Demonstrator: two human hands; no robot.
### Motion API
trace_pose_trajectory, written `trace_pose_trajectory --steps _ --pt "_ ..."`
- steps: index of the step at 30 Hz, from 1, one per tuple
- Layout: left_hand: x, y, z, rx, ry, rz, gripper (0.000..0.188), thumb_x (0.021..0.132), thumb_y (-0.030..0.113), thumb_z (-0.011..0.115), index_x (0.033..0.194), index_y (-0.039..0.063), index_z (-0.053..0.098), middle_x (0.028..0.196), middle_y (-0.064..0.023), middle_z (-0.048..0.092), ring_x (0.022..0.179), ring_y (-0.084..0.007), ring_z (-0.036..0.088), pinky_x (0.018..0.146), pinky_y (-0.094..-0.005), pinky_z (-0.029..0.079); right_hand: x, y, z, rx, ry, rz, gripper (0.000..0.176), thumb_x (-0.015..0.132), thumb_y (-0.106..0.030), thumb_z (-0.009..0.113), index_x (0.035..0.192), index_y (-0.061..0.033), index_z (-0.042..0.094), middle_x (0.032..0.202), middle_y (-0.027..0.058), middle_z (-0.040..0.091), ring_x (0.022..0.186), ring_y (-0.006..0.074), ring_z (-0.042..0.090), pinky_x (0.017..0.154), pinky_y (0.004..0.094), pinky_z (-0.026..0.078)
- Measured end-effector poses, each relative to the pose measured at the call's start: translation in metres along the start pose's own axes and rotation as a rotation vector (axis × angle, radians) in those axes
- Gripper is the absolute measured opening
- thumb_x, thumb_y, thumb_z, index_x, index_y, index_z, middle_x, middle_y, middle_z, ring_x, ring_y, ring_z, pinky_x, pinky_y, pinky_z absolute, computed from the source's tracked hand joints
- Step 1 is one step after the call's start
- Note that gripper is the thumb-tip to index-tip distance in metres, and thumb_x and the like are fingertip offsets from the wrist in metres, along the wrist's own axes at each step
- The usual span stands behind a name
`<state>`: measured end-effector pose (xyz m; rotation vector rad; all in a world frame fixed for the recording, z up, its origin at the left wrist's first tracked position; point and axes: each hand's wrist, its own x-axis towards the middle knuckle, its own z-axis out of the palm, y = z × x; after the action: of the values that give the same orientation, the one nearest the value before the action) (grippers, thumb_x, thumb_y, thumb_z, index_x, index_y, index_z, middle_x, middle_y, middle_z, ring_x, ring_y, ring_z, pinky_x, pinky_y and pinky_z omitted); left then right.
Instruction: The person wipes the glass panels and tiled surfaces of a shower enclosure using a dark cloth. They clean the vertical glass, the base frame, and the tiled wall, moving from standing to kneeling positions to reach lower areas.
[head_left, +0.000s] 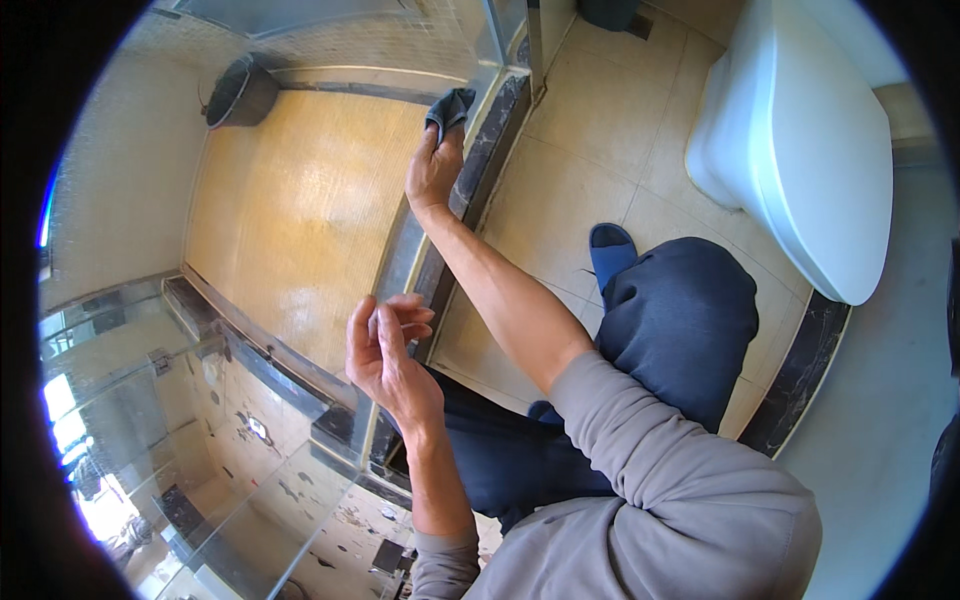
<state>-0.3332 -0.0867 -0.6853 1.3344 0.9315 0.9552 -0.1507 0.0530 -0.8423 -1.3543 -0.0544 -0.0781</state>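
Note:
My right hand (437, 174) stretches out over the shower curb, its fingers gripping a folded dark grey cloth (450, 110). The cloth is at the far end of the dark marble curb (491, 142), close to the upright edge of the glass shower panel (491, 34). Nearer to me, my left hand (394, 356) is raised in front of the curb with nothing in it. Its fingers are loosely curled and apart from one another. Beyond both hands lies the yellowish ribbed shower floor (300, 202).
A dark bucket (241, 94) stands in the shower's far corner. To the right is a white toilet (817, 165) on the tiled floor (592, 142). My blue slipper (611, 251) is beside my bent knee. Glass panels (247, 517) rise at the lower left.

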Motion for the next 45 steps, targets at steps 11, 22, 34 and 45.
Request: trace_pose_trajectory --steps 11,22,34,45 --pt "0.0 -0.011 0.016 -0.013 -0.066 -0.13 0.025 0.104 0.015 0.06 0.123 -0.002 0.062 0.098 -0.0159 0.074 0.078 -0.017 0.069 0.066 -0.0259 0.053 -0.046 0.047 -0.046 -0.187 -0.183 0.153 0.043 0.104 -0.023 0.052 0.136 0.0042 0.054 0.145 0.0271 0.048 0.131 0.0439 0.049 0.112 0.0473 0.038" --pt "-0.006 -0.034 0.009 -0.046 -0.01 -0.227 0.025 0.103 0.014 0.06 0.123 -0.002 0.062 0.098 -0.0171 0.073 0.078 -0.0178 0.07 0.066 -0.0259 0.055 -0.059 0.029 -0.042 -0.288 -0.148 0.341 0.03 0.099 -0.013 0.058 0.123 0.0042 0.058 0.117 0.032 0.065 0.115 0.0456 0.061 0.096 0.049 0.048" --pt "0.01 -0.017 0.019 -0.029 -0.006 -0.196 0.026 0.105 0.015 0.058 0.123 -0.003 0.059 0.098 -0.0164 0.073 0.076 -0.0173 0.068 0.065 -0.0258 0.053 -0.041 -0.012 -0.023 -0.097 -0.081 0.19 0.034 0.093 0.005 0.052 0.127 0.0057 0.058 0.12 0.0284 0.067 0.112 0.041 0.065 0.098 0.0438 0.049" --pt "0.013 0.031 0.008 -0.207 0.314 0.406 0.019 0.105 0.004 0.051 0.121 0.003 0.06 0.084 -0.0173 0.068 0.064 -0.0161 0.062 0.059 -0.0265 0.051 -0.031 -0.2 0.017 0.215 -0.505 -0.943 0.044 0.092 -0.008 0.058 0.133 -0.0191 0.067 0.157 0.0122 0.046 0.152 0.0395 0.029 0.123 0.0553 0.018"
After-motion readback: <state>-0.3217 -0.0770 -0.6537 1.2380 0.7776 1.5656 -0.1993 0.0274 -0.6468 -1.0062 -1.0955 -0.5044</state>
